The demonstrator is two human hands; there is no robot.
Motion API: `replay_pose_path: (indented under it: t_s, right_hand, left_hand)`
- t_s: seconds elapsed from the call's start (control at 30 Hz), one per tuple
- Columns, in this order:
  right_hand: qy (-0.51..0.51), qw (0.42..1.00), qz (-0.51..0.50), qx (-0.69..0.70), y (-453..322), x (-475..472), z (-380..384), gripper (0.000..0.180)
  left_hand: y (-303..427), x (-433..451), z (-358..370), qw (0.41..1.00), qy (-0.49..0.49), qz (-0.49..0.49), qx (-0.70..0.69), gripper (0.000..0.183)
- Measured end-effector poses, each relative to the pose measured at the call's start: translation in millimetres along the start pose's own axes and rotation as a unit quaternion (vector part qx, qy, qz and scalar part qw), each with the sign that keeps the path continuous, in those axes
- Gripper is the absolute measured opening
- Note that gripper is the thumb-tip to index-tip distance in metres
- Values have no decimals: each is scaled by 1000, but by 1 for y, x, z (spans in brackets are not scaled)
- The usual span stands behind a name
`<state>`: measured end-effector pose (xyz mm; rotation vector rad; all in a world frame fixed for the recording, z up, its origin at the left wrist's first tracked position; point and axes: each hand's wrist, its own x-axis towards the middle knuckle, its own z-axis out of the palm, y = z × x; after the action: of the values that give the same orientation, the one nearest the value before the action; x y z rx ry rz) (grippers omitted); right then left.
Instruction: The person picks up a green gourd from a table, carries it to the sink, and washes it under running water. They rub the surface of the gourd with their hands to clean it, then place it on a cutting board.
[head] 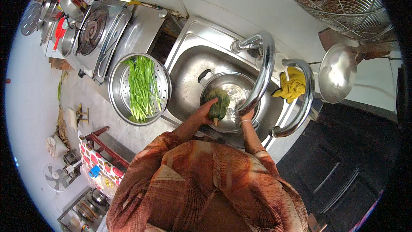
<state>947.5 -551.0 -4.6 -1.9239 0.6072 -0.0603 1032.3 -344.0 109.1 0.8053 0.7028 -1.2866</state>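
Note:
A green squash (219, 104) with a short stem is held in my left hand (206, 111), over a round metal basin (236, 75) containing water. The basin stands in a stainless steel sink (183, 67). My right hand (247, 115) is at the basin's right side, partly hidden behind the curved chrome faucet (265, 80); what its fingers do cannot be seen. Left of the sink, a round perforated metal pan (117, 103) holds long green stalks, like chives (141, 87).
A yellow cloth (292, 85) lies on the sink's right rim beside a second chrome pipe (305, 103). A large metal ladle or wok (338, 74) and a wire basket (334, 3) are at the upper right. A gas stove (93, 32) stands at the upper left.

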Motion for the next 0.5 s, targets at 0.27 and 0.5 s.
replay_pose_path:
  t_s: [0.27,0.5]
  right_hand:
    - [-112,936,65,328,-31,-9,33,17]
    - [-90,976,-178,-88,-142,-23,10,35]
  left_hand:
    - [-5,0,-27,723,-105,513,450,72]
    - [16,-39,40,954,70,33,290,93]
